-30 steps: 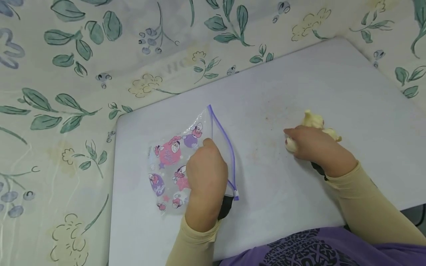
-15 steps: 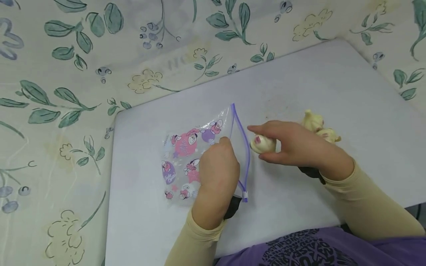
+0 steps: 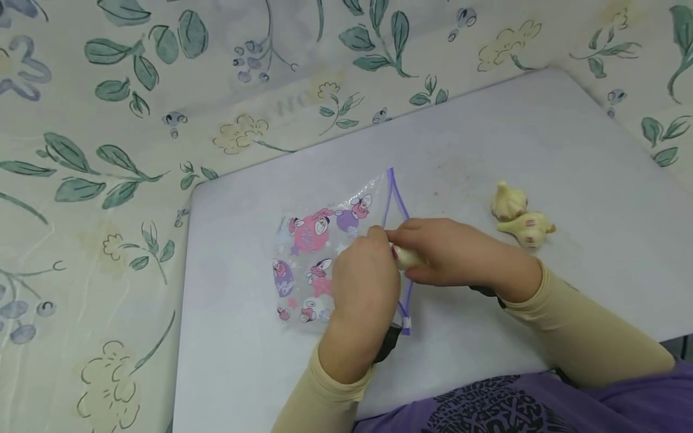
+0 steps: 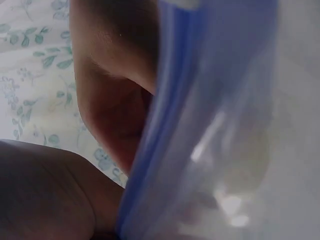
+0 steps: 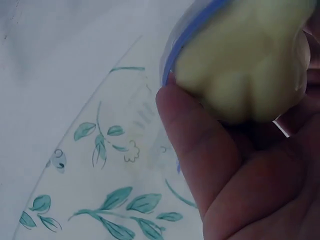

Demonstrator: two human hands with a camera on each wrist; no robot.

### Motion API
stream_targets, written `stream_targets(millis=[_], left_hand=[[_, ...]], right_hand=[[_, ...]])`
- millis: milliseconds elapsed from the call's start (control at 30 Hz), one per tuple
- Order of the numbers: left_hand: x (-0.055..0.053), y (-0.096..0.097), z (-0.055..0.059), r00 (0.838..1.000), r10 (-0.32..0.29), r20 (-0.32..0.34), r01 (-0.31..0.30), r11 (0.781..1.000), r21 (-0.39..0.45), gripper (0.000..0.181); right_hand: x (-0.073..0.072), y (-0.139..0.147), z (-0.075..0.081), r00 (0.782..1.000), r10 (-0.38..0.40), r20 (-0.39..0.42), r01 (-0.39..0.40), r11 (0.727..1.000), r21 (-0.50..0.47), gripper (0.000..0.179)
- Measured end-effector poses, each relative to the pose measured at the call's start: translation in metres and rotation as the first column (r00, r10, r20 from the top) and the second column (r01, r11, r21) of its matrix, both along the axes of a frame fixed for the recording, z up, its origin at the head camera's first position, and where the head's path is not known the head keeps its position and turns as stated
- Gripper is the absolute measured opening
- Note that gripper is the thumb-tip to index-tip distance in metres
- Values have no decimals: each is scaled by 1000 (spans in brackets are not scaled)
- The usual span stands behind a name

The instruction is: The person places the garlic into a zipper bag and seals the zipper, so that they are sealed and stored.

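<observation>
A clear zip bag (image 3: pixel 311 231) printed with pink and purple cartoon figures lies on the white table, its purple zip edge facing right. My left hand (image 3: pixel 365 294) grips the bag near its mouth, fingers curled over the plastic. Between the fingers and thumb of my right hand (image 3: pixel 460 252) is a pale garlic bulb (image 3: pixel 406 258) with purplish marks, right at the open mouth. In the right wrist view the lobed bulb (image 5: pixel 245 75) fills the upper right, overlapped by the bag's blue-purple rim (image 5: pixel 187 37). The left wrist view has the zip strip (image 4: pixel 170 90) close up, blurred.
Two more garlic bulbs, one upper (image 3: pixel 509 201) and one lower (image 3: pixel 529 230), lie together on the table (image 3: pixel 585 150) to the right. Small brown specks dot the tabletop behind my right hand. A wall covering (image 3: pixel 303 78) with a leaf and flower pattern borders the table's back.
My right hand has picked up one garlic bulb from the group at right and carried it left to the bag's mouth. My left hand has shifted right, sliding the bag with it.
</observation>
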State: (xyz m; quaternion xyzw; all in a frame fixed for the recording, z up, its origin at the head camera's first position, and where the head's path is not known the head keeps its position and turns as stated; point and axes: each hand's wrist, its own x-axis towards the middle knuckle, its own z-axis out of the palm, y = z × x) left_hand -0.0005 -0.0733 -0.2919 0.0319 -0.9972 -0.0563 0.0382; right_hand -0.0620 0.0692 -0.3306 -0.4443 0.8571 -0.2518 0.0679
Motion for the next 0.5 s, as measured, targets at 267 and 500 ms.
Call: stream_targets(millis=[267,500], left_hand=[[3,5,-5,996,-25,-89,19,997,-75,12],[3,9,-11,977,-31,-212,0,990,-141,8]], right_hand=[[1,-22,-11,993,-29,-111,51,978,204,24],[-7,-36,-20,999,-43,-27,49,958,284,9]])
